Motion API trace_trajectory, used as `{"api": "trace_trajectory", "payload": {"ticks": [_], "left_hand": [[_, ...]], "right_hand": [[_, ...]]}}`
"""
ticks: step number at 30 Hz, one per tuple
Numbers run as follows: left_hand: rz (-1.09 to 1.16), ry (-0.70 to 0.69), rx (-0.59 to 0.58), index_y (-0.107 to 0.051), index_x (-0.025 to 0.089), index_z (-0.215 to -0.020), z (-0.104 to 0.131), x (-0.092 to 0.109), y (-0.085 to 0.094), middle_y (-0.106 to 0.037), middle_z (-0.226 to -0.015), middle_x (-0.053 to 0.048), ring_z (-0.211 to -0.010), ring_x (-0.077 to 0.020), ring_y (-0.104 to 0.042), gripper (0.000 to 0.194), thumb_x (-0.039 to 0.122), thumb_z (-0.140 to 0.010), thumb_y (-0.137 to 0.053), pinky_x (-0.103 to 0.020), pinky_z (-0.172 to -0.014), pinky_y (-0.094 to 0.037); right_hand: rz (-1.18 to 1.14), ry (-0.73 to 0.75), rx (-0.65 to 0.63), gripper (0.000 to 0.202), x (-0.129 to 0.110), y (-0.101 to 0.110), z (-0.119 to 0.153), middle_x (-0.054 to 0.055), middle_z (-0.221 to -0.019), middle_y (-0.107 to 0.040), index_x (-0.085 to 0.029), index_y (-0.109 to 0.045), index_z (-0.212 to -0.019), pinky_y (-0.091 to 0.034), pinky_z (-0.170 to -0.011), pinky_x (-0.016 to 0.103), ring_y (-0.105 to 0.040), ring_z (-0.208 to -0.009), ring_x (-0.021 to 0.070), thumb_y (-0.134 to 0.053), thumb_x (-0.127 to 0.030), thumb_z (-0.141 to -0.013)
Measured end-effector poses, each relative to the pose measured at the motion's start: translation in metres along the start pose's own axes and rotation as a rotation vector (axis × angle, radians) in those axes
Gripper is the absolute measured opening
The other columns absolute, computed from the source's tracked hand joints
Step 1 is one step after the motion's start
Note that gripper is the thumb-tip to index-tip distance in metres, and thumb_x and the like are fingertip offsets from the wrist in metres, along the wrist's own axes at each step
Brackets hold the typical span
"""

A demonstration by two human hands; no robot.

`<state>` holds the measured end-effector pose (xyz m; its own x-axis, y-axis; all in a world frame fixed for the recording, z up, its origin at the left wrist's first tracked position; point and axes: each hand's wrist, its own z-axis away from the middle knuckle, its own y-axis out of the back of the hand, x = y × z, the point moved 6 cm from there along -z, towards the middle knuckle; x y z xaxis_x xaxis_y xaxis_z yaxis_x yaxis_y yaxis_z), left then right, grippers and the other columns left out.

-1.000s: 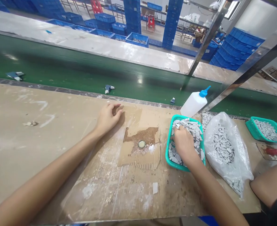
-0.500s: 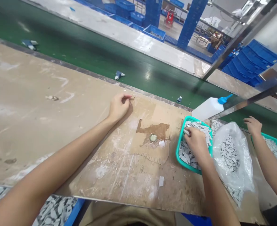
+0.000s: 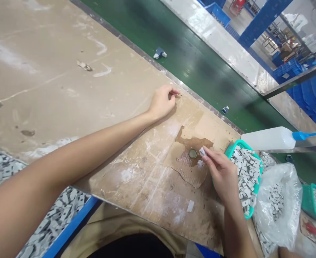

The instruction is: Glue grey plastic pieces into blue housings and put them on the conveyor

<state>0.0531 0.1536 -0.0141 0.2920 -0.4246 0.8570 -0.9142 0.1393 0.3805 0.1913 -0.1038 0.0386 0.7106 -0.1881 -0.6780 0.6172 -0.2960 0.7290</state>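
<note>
The right hand pinches a small grey piece between its fingertips, holding it just right of the round cap that sits on the torn cardboard on the desk. The cap lies to the left of the piece, almost touching it, and the right hand is far nearer to it than the left. The left hand rests curled near the desk's far edge, fingers together, perhaps nipping something tiny. The green basket of pieces lies just behind the right hand.

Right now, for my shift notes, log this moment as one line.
right hand: pinching small grey piece beside bottle cap | left hand: resting on cardboard sheet | teal basket: grey pieces
</note>
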Motion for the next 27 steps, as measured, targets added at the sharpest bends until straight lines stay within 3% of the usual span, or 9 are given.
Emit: {"api": "trace_trajectory", "payload": {"ticks": [6,15,27], "left_hand": [[0.076,0.025,0.003,-0.069,0.017,-0.088,-0.001,-0.005,-0.002,-0.073,-0.097,-0.007,-0.094,-0.0189,-0.065,0.029,0.001,-0.075,-0.049,-0.034,-0.094,-0.05],[0.12,0.057,-0.001,-0.066,0.022,-0.081,0.0,-0.004,-0.002,-0.071,-0.095,-0.005,-0.095,-0.0215,-0.064,0.025,0.002,-0.078,-0.053,-0.038,-0.095,-0.05],[0.03,0.037,0.024,-0.064,0.021,-0.077,-0.001,-0.002,-0.002,-0.07,-0.091,-0.004,-0.09,-0.0196,-0.065,0.029,-0.003,-0.076,-0.049,-0.034,-0.087,-0.05]], "right_hand": [[-0.054,-0.11,-0.005,0.028,0.017,-0.009,0.006,0.004,-0.108,-0.077,-0.025,-0.072,-0.116,-0.062,-0.083,0.032,-0.076,-0.09,0.0186,-0.067,-0.033,-0.09],[0.178,0.161,-0.003,0.014,-0.013,-0.01,0.003,0.001,-0.087,-0.079,-0.02,-0.079,-0.098,-0.06,-0.072,0.021,-0.074,-0.077,0.0131,-0.069,-0.018,-0.089],[0.198,0.218,-0.013,0.016,-0.018,-0.015,0.003,0.001,-0.083,-0.077,-0.022,-0.079,-0.1,-0.059,-0.069,0.021,-0.072,-0.073,0.0121,-0.069,-0.017,-0.089]]}}
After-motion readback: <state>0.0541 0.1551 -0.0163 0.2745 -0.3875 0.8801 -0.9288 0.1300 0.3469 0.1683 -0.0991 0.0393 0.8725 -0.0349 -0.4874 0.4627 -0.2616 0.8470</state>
